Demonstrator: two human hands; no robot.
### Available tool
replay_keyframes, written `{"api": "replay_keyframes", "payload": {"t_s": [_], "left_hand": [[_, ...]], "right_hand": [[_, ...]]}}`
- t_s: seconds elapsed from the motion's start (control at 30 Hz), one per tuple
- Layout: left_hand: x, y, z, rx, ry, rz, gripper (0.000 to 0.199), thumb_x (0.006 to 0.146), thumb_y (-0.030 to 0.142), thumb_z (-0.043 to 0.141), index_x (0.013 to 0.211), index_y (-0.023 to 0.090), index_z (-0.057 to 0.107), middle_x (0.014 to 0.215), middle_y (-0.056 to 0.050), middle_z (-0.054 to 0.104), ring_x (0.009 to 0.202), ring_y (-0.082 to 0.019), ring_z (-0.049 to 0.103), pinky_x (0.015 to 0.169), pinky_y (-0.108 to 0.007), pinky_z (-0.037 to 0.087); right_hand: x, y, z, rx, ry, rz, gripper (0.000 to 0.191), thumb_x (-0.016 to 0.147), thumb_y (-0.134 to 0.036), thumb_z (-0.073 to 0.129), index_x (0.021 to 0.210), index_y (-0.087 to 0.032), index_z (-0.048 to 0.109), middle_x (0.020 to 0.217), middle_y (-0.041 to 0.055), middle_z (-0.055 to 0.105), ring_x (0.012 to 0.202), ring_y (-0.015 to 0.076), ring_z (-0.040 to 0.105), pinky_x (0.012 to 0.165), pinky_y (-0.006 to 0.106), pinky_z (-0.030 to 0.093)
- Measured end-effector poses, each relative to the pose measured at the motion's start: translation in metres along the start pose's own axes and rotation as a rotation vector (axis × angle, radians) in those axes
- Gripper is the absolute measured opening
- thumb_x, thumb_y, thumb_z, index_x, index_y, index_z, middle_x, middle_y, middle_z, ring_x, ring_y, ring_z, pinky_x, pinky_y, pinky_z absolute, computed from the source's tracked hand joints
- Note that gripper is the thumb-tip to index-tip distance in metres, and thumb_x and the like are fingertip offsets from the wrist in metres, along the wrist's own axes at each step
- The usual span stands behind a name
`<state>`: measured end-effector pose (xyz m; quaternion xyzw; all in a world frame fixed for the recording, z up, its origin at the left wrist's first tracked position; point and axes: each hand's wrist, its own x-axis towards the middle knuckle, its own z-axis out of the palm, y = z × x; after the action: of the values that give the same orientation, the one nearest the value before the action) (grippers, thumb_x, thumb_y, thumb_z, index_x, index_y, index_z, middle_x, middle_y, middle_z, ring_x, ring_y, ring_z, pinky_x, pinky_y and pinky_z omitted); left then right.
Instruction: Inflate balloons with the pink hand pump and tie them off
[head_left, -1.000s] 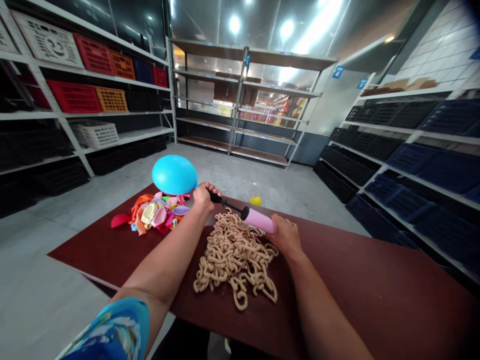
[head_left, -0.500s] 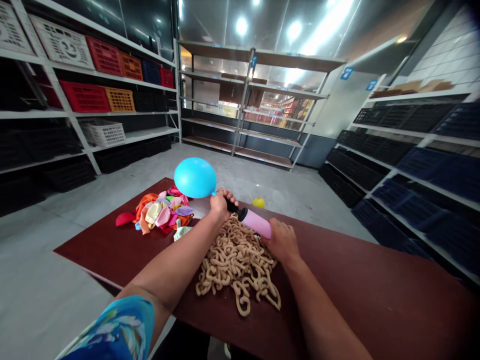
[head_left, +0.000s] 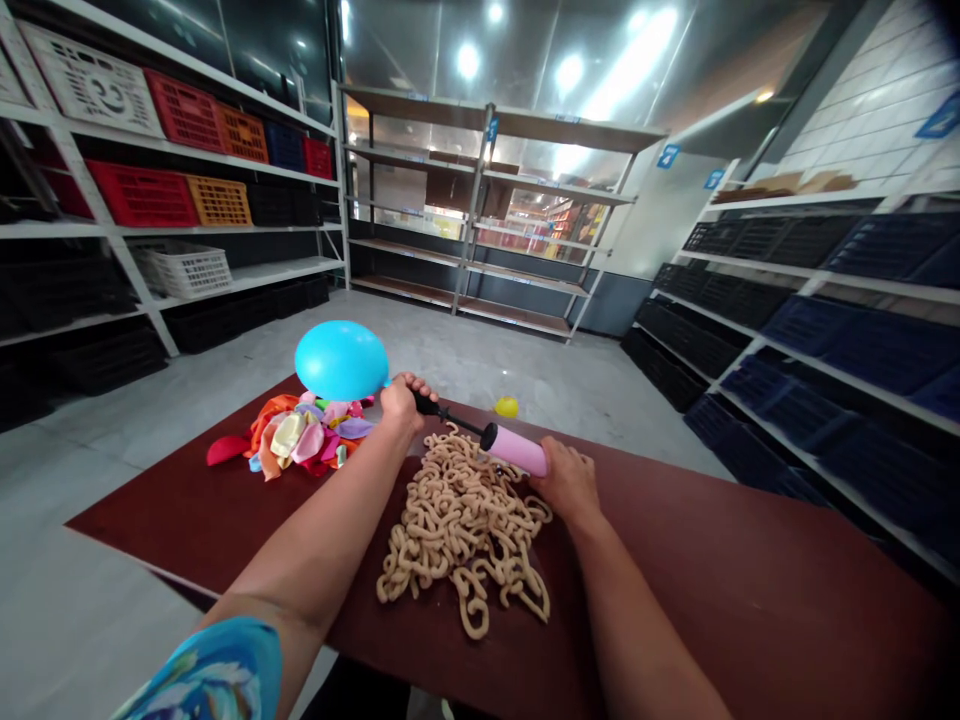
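A hand balloon pump slants over the table, its pink barrel [head_left: 519, 451] at the right and a thin black rod drawn out toward the left. My left hand [head_left: 405, 402] is closed on the pump's black end, at the neck of an inflated blue balloon [head_left: 342, 360]. Around the pink barrel's far end the fingers of my right hand [head_left: 566, 482] are wrapped. Beneath the pump lies a heap of tan, twisted, rope-like pieces [head_left: 450, 520]. Left of my forearm is a pile of uninflated balloons [head_left: 304, 435] in many colours, partly below the blue balloon.
The dark red table [head_left: 712, 570] spans the foreground. A small yellow balloon [head_left: 507, 406] shows beyond its far edge. Metal shelving [head_left: 469, 225] stands at the back, with red crates [head_left: 142, 195] on racks at left and dark crates [head_left: 832, 350] at right.
My left hand has moved left with the blue balloon, away from my right hand, and the pump's black rod now shows. The view has shifted slightly.
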<state>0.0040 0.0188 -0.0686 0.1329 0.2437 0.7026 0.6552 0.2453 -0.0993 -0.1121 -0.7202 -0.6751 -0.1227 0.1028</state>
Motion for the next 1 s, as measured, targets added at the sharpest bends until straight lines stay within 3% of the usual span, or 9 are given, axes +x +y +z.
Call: {"api": "replay_keyframes", "payload": {"t_s": [0.53, 0.87, 1.0], "left_hand": [[-0.024, -0.034, 0.012, 0.029, -0.105, -0.068, 0.016, 0.064, 0.009, 0.041, 0.057, 0.019, 0.03, 0.048, 0.005, 0.03, 0.039, -0.009, 0.035, 0.04, -0.022, 0.033], [-0.001, 0.003, 0.002, 0.003, 0.007, 0.013, 0.014, 0.063, 0.008, 0.037, 0.06, 0.02, 0.03, 0.048, 0.006, 0.029, 0.037, -0.009, 0.034, 0.04, -0.023, 0.031], [0.0, 0.003, 0.001, -0.015, -0.006, -0.01, 0.015, 0.064, 0.008, 0.038, 0.059, 0.02, 0.029, 0.048, 0.006, 0.029, 0.037, -0.009, 0.033, 0.04, -0.022, 0.03]], "right_hand": [[-0.003, -0.03, -0.001, 0.029, 0.045, -0.072, 0.03, 0.067, -0.031, 0.062, 0.09, -0.02, 0.045, 0.088, 0.0043, 0.06, 0.083, 0.0201, 0.052, 0.068, 0.03, 0.026], [0.002, -0.007, -0.004, 0.009, -0.055, 0.006, 0.029, 0.067, -0.028, 0.062, 0.092, -0.022, 0.047, 0.093, 0.0034, 0.06, 0.088, 0.0213, 0.052, 0.068, 0.03, 0.025], [0.0, -0.005, -0.004, -0.01, -0.034, -0.01, 0.03, 0.068, -0.027, 0.061, 0.093, -0.021, 0.047, 0.094, 0.0043, 0.06, 0.086, 0.0211, 0.052, 0.067, 0.03, 0.025]]}}
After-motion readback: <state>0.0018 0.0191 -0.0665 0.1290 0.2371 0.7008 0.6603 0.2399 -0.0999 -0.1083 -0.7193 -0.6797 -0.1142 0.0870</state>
